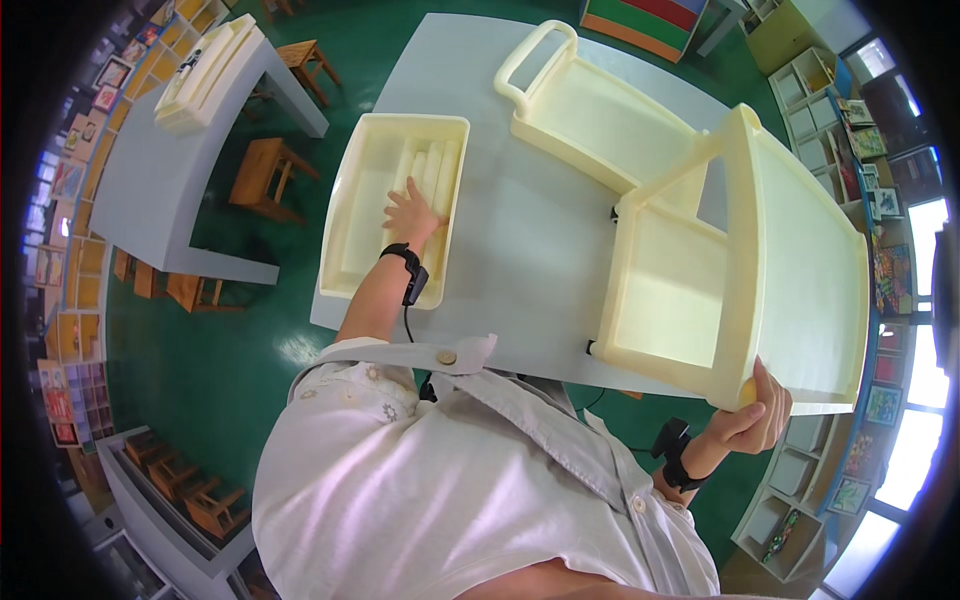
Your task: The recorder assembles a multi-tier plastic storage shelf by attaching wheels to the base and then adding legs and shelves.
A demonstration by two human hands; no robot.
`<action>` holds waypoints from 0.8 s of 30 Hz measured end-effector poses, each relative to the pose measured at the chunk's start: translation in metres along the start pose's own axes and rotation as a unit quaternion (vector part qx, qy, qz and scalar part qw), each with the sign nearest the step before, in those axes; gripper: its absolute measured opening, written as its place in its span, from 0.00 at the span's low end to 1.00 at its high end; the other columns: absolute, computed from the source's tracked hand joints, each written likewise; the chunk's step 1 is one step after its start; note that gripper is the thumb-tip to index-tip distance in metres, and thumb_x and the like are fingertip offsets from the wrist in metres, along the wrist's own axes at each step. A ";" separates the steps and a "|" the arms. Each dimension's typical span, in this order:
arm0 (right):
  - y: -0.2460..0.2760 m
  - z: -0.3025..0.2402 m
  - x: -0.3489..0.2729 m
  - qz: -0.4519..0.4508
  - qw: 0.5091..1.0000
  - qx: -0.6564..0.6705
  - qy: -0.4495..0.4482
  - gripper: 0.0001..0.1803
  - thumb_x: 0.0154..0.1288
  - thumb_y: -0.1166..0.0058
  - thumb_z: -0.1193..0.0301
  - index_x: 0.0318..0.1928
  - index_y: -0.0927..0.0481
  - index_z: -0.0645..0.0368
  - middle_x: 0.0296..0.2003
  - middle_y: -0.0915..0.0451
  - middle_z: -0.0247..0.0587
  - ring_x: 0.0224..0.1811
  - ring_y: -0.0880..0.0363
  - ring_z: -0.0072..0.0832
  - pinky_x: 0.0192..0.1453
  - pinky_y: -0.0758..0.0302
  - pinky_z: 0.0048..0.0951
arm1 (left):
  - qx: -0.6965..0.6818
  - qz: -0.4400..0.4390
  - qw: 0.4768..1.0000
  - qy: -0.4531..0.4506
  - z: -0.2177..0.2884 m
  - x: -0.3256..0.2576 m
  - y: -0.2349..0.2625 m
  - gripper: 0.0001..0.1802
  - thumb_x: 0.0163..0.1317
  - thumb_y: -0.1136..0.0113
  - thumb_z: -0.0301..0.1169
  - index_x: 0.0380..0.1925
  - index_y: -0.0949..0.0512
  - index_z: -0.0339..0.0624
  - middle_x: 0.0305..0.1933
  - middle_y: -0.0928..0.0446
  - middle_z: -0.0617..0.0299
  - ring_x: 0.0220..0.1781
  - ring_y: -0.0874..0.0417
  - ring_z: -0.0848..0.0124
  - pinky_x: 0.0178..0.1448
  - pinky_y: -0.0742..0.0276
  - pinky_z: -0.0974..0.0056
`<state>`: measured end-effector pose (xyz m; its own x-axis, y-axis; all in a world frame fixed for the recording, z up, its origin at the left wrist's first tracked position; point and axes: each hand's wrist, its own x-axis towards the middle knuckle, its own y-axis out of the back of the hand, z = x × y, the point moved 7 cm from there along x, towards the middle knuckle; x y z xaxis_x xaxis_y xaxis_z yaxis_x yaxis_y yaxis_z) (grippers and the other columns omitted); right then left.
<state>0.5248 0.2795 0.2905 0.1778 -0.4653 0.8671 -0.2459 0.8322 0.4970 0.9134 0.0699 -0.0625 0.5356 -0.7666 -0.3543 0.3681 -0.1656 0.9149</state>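
My left hand [412, 212] reaches into a cream plastic tray [352, 228] on the pale grey table [520, 230], its fingers resting on several cream tube-like parts [437, 168] lying side by side in the tray. My right hand [752, 415] grips the near corner of a large cream plastic cart [740, 250] that lies tipped on the table, its shelves facing me. A loop handle [532, 52] sticks out at the cart's far end. Both wrists wear black bands.
A second grey table [150, 170] at the left carries stacked cream trays [205, 75]. Small wooden chairs [268, 175] stand between the tables on a green floor. Shelving with books and toys [850, 130] lines the right side.
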 end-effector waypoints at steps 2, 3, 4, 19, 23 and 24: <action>-0.003 -0.011 0.007 -0.021 0.999 -0.003 0.025 0.24 0.62 0.73 0.68 0.29 0.21 0.69 0.22 0.21 0.46 0.24 0.21 0.36 0.29 0.29 0.28 | -0.002 0.011 1.000 0.001 0.001 0.000 0.003 0.55 0.38 0.31 0.43 0.63 0.58 0.55 0.63 0.53 0.45 0.59 0.43 0.46 0.55 0.40 0.41; -0.005 -0.017 0.011 -0.024 0.999 0.003 0.029 0.24 0.62 0.73 0.67 0.29 0.21 0.69 0.22 0.21 0.46 0.24 0.21 0.36 0.29 0.29 0.28 | -0.005 0.024 1.000 0.004 0.003 -0.001 0.004 0.54 0.38 0.31 0.41 0.62 0.57 0.55 0.61 0.51 0.45 0.59 0.42 0.47 0.55 0.38 0.42; -0.007 -0.020 0.014 -0.026 0.999 0.010 0.034 0.24 0.62 0.73 0.67 0.29 0.21 0.69 0.22 0.21 0.46 0.24 0.20 0.35 0.29 0.29 0.28 | -0.004 0.020 1.000 0.004 0.002 0.000 0.004 0.54 0.38 0.31 0.41 0.62 0.57 0.55 0.61 0.51 0.45 0.59 0.42 0.47 0.55 0.38 0.42; -0.008 -0.035 0.026 -0.065 0.997 0.023 0.031 0.20 0.62 0.69 0.66 0.32 0.22 0.64 0.26 0.20 0.39 0.28 0.20 0.29 0.30 0.33 0.24 | 0.062 0.070 0.986 -0.139 0.009 0.016 -0.009 0.36 0.44 0.38 0.30 0.55 0.42 0.40 0.56 0.39 0.43 0.54 0.34 0.46 0.50 0.31 0.45; -0.010 -0.041 0.027 -0.071 0.995 0.050 0.054 0.19 0.61 0.66 0.65 0.33 0.22 0.64 0.26 0.21 0.39 0.28 0.21 0.28 0.28 0.33 0.23 | 0.124 0.187 0.944 -0.243 -0.005 0.007 -0.017 0.26 0.47 0.40 0.33 0.47 0.35 0.38 0.58 0.40 0.48 0.57 0.36 0.49 0.45 0.26 0.51; -0.011 -0.039 0.028 -0.065 0.996 0.044 0.050 0.19 0.61 0.66 0.65 0.33 0.22 0.64 0.26 0.21 0.39 0.28 0.21 0.28 0.28 0.33 0.23 | 0.111 0.205 0.936 -0.265 0.000 0.006 -0.013 0.22 0.48 0.41 0.34 0.43 0.33 0.38 0.59 0.41 0.50 0.58 0.37 0.50 0.43 0.25 0.54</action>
<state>0.5700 0.2690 0.3074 0.3068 -0.5306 0.7902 -0.2974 0.7352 0.6092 0.9125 0.0674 -0.0762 0.1232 -0.9842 0.1272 0.0162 0.1302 0.9914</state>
